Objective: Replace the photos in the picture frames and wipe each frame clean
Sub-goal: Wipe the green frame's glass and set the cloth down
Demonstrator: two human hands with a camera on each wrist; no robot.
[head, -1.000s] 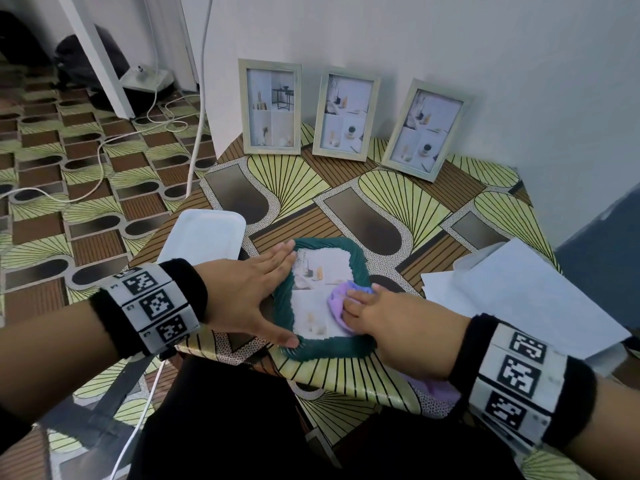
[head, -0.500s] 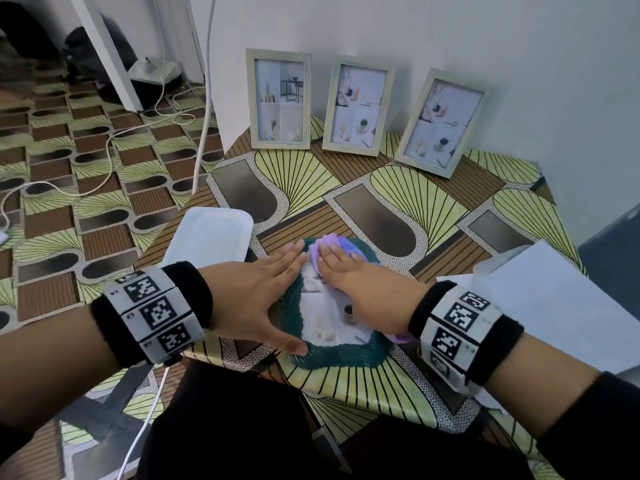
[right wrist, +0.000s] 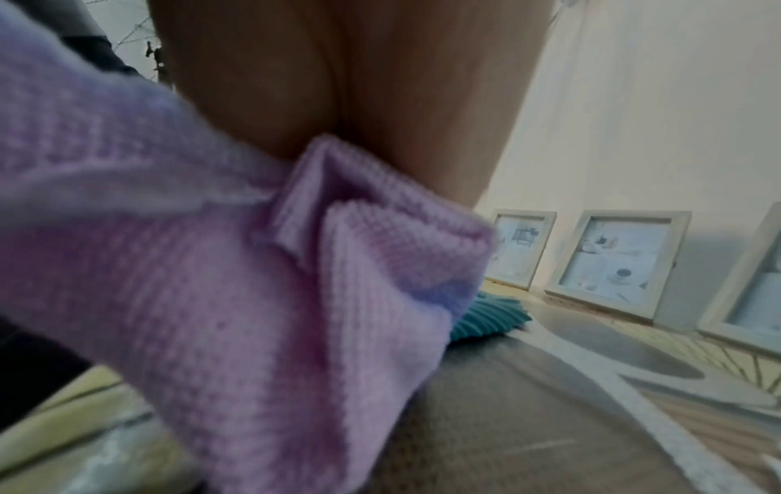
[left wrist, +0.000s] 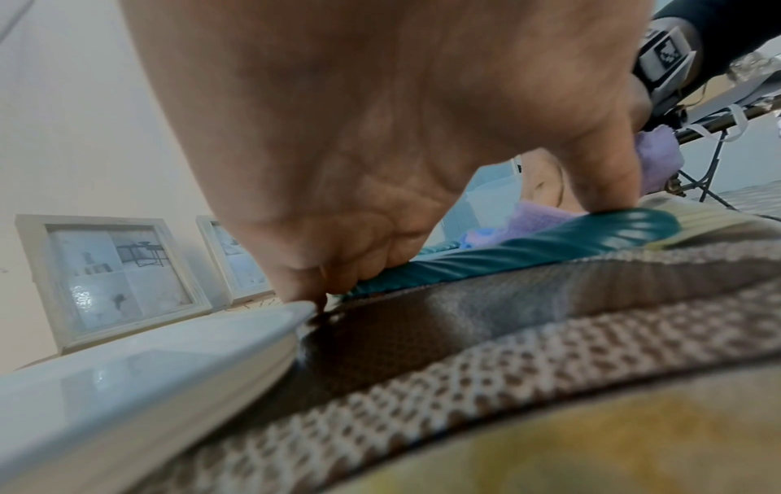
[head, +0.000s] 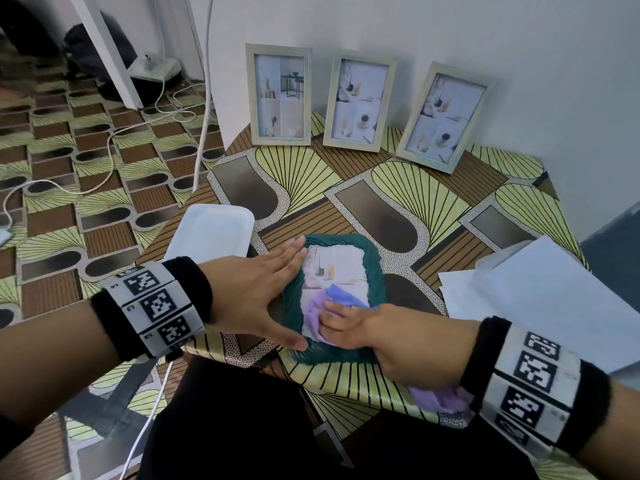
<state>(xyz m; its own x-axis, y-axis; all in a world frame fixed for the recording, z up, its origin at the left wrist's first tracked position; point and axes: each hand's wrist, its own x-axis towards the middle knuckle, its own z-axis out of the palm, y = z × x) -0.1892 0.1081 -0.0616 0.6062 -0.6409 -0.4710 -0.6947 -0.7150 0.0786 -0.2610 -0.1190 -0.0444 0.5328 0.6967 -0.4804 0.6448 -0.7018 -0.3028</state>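
Note:
A teal ribbed picture frame [head: 375, 271] lies flat near the table's front edge, a photo showing under its glass. My left hand [head: 273, 296] lies flat against its left side, fingers straight along that rim and thumb on the near rim. My right hand [head: 346, 323] presses a lilac cloth [head: 332, 296] onto the lower part of the glass with flat fingers. The cloth's tail trails under my right wrist. In the left wrist view the left hand [left wrist: 380, 150] rests on the teal frame [left wrist: 528, 247]. The cloth [right wrist: 253, 284] fills the right wrist view, bunched under the right hand [right wrist: 359, 83].
Three pale wooden frames [head: 278, 95] [head: 358, 102] [head: 445, 116] with photos lean on the wall at the table's back. A white tray [head: 211, 233] sits just left of the teal frame. Loose white sheets [head: 536, 299] lie at the right. White cables [head: 114, 140] run over the floor.
My right hand has drawn the cloth from the top rim of the teal frame down to the lower part of the glass. The left hand has stayed on the frame's left side.

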